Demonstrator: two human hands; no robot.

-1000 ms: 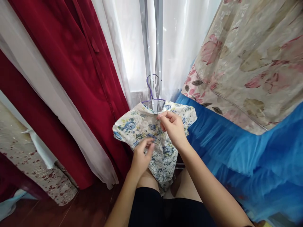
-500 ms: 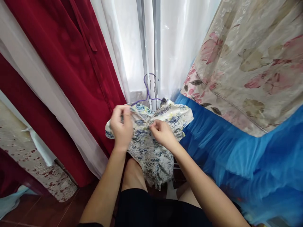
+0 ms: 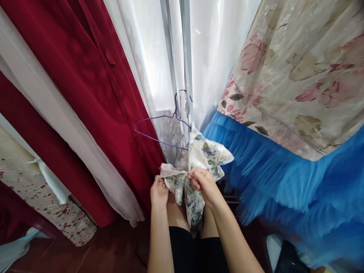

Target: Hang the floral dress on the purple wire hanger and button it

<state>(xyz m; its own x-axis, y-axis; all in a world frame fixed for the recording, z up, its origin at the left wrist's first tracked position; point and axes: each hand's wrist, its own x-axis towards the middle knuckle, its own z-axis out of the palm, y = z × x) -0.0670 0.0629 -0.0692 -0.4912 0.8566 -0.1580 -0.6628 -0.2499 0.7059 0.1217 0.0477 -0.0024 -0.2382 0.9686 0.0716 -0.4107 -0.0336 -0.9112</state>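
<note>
A white dress [image 3: 209,151] with a blue, green and yellow floral print hangs by one shoulder from a thin purple wire hanger [image 3: 157,141]. The hanger's left arm is bare, and the dress covers its right end. My left hand [image 3: 159,191] is closed on the lowered left part of the dress, at its outer edge. With its fingers pinched, my right hand [image 3: 202,180] grips the fabric near the middle of the neckline. Between the two hands the cloth edge is stretched. The lower part of the dress droops in front of my knees.
The hanger hooks onto grey metal uprights [image 3: 186,49] before a white curtain [image 3: 216,45]. Red drapes [image 3: 113,125] hang on the left. To the right are a pink-flowered fabric [image 3: 287,94] and blue tulle [image 3: 270,182]. The floor [image 3: 105,246] is dark red tile.
The dress's left shoulder has come off the hanger, baring that arm. Both my hands have moved down with the fabric, the left also slightly right. The hanger has tilted.
</note>
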